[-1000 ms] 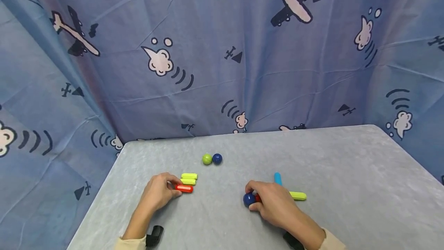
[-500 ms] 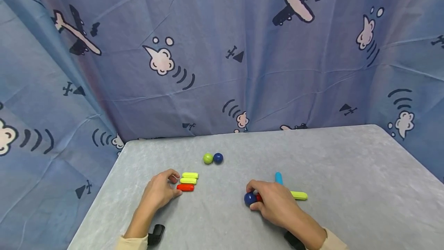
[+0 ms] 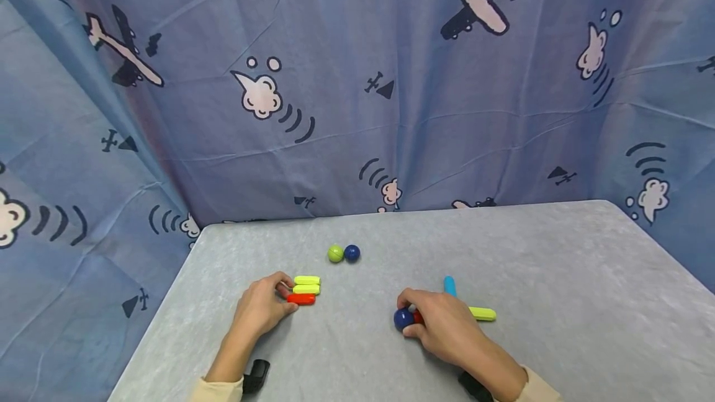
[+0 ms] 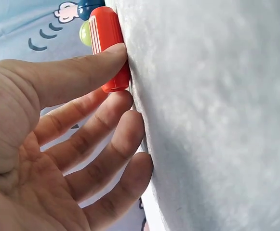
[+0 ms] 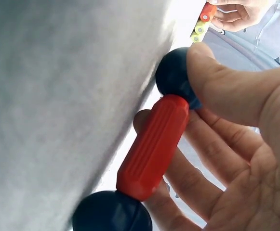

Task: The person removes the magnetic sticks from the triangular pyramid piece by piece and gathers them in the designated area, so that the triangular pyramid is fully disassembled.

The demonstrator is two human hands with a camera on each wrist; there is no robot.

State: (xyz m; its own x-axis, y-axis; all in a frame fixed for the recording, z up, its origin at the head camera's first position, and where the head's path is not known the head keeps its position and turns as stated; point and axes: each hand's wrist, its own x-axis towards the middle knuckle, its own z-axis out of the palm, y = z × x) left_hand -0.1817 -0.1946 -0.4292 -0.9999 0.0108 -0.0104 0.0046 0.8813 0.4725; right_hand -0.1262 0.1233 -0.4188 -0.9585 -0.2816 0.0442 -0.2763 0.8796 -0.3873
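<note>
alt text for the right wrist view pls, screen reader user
The right hand holds a ribbed red stick with a dark blue ball at one end and another dark blue ball at the other, against the grey table. The thumb presses the upper ball.

Nothing to read here: no words, numbers or brand marks on the rods, the balls or the table [image 3: 558, 265], only airplane cartoons on the blue curtain [image 3: 357, 79].

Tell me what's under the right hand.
Under the right hand: a red rod with a dark blue ball at each end. Whether the rod meets the green stick is covered.
</note>
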